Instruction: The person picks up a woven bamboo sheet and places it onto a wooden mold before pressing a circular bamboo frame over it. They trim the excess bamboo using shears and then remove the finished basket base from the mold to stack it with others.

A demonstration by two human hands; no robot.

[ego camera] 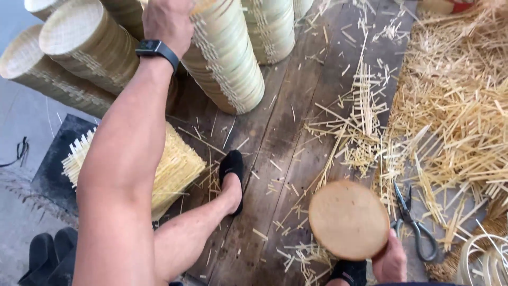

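Bamboo basket stack (225, 58) stands at the plank floor's (275, 143) far edge; our left hand (168, 21) grips its top rim. Our right hand (390, 262) clasps a round wooden disc (348, 219) beside scissors (413, 222). We see bare boards between the straw heaps (460, 106).

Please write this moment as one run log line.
left hand: on basket stack | right hand: holds round wooden disc | shears: on floor
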